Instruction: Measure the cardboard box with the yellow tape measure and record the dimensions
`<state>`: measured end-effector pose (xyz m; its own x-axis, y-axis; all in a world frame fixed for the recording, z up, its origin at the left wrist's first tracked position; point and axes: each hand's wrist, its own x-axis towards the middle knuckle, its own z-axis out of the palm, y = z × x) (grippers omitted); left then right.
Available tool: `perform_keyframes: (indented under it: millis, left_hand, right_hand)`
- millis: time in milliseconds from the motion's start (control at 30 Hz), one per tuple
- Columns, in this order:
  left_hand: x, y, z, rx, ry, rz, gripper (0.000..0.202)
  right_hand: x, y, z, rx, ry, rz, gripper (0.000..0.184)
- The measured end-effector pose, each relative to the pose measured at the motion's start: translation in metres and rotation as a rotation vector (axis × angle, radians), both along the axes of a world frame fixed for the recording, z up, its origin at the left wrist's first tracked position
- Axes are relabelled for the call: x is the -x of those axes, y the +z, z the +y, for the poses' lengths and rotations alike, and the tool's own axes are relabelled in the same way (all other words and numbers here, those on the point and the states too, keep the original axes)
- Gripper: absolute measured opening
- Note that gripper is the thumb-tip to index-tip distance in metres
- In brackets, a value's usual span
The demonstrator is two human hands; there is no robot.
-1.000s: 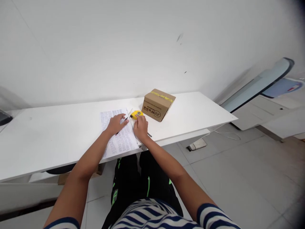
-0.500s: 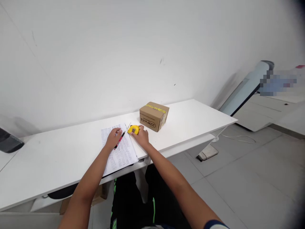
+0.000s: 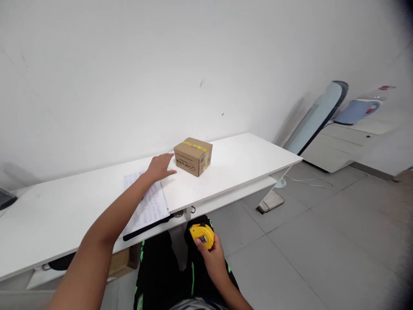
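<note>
My right hand [image 3: 211, 254] is closed around a yellow tape measure [image 3: 201, 235], held low in front of my lap, off the white table [image 3: 64, 211]. My left hand [image 3: 160, 166] stretches forward over the table with fingers extended, fingertips close to the small cardboard box [image 3: 192, 156] with yellow tape, just left of it. A sheet of handwritten paper [image 3: 146, 206] lies under my left forearm near the table's front edge.
A dark strip [image 3: 146, 228] shows beneath the paper at the table edge. White wall behind the table. Grey tiled floor to the right holds a flat white device [image 3: 270, 201] with a cable, leaning panels [image 3: 314, 116] and a low white cabinet [image 3: 338, 148].
My right hand lifted the tape measure off the table and drew it down toward my lap. My left hand left the paper and pen and reached toward the box.
</note>
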<state>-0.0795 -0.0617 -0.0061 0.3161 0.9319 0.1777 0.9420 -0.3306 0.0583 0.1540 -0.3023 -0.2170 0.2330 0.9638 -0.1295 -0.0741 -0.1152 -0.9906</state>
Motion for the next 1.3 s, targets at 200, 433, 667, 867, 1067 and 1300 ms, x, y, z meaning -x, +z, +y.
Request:
perform_keyframes:
  millis: [200, 433, 667, 867, 1067, 1300]
  left_hand:
    - [-0.103, 0.028, 0.055, 0.083, -0.282, 0.127, 0.134]
    - [-0.121, 0.013, 0.044, -0.050, -0.198, 0.094, 0.085]
    - [-0.128, 0.001, -0.053, -0.131, -0.186, 0.077, 0.075]
    - [-0.119, -0.003, -0.134, -0.206, -0.140, -0.265, 0.058]
    - [-0.104, -0.037, -0.190, 0.383, -0.032, -1.032, 0.068]
    - [-0.108, -0.046, -0.183, 0.706, -0.026, -1.222, 0.084]
  right_hand:
    - [-0.017, -0.043, -0.041, 0.187, -0.106, 0.069, 0.048]
    - [-0.025, -0.052, -0.030, 0.177, -0.179, 0.159, 0.049]
    - [-0.017, -0.042, -0.027, 0.250, -0.191, 0.286, 0.053]
    - [-0.028, 0.009, -0.001, 0.157, -0.250, 0.395, 0.062]
    - [-0.066, 0.077, 0.025, -0.241, -0.090, 0.204, 0.062]
    - [-0.078, 0.124, 0.046, -0.504, 0.335, 0.030, 0.061]
